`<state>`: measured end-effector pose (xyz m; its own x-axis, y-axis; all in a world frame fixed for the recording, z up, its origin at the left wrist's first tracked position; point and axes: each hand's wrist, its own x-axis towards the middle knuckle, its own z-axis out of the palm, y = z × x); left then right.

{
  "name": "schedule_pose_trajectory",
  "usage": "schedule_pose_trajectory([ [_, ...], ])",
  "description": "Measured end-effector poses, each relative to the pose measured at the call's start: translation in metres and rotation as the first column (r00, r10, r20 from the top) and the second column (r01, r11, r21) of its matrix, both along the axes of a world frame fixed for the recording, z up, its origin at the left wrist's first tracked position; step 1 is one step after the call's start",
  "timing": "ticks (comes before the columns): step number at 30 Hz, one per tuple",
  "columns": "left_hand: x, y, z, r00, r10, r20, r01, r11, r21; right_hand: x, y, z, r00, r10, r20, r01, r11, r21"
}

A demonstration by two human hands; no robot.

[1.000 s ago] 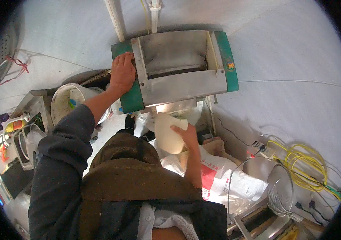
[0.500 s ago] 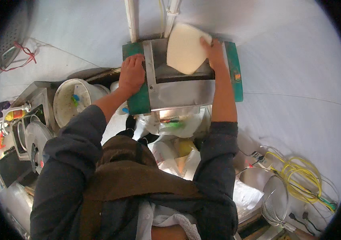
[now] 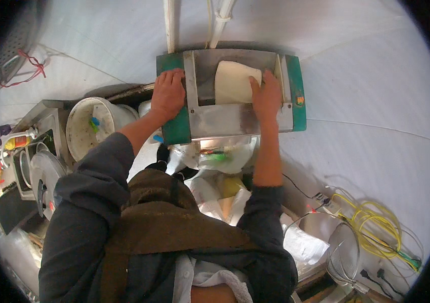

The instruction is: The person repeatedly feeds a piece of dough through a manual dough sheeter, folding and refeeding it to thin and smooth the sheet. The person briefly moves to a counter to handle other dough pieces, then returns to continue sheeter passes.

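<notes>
A dough sheeter (image 3: 225,120), a metal machine with green end covers, stands ahead of me by the wall. My left hand (image 3: 168,96) is closed over the inner edge of its left green cover, fingers together. A pale, thick sheet of dough (image 3: 232,83) rests in the machine's open top, its lower edge at the front metal panel. My right hand (image 3: 266,98) has the sheet's right edge, thumb on its face and fingers beside it. Those fingertips are partly hidden by the hand.
To the left are a white bucket (image 3: 76,129), a round metal lid (image 3: 46,174) and a sink (image 3: 53,123). Plastic bags (image 3: 210,194) lie below the machine. At right are a coiled yellow cable (image 3: 376,222), a power strip (image 3: 328,203) and a wire strainer (image 3: 343,255).
My right hand has moved down and slightly left with the dough sheet, which now sits lower in the machine's top. My left hand has stayed on the green cover.
</notes>
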<state>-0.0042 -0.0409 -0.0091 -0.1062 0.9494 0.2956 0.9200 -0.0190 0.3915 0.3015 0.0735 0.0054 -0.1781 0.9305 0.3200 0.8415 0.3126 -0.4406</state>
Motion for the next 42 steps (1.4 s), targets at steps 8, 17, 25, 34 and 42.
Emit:
schedule_pose_trajectory([
  [8,-0.005,0.001,-0.009,0.998,-0.049,-0.026,0.05,0.996,0.069,0.087,-0.19,-0.082,-0.161,-0.527,-0.834,-0.699,0.658,-0.281],
  [17,-0.007,0.003,-0.006,0.999,-0.028,-0.016,0.029,0.998,0.056,0.016,-0.149,-0.206,-0.635,-0.708,-0.31,-0.469,0.672,-0.574],
  [25,-0.005,0.006,-0.009,1.0,-0.023,-0.012,0.023,0.997,0.067,0.01,-0.127,-0.275,-0.615,-0.628,-0.478,-0.49,0.778,-0.393],
  [34,-0.009,-0.006,0.005,1.0,-0.009,-0.007,0.009,0.998,0.055,-0.002,-0.145,-0.326,-0.498,-0.619,-0.607,-0.495,0.778,-0.387],
  [42,-0.017,0.002,-0.011,0.997,0.006,-0.081,-0.005,1.0,0.019,0.02,-0.2,-0.324,-0.194,-0.826,-0.529,-0.201,0.562,-0.803],
])
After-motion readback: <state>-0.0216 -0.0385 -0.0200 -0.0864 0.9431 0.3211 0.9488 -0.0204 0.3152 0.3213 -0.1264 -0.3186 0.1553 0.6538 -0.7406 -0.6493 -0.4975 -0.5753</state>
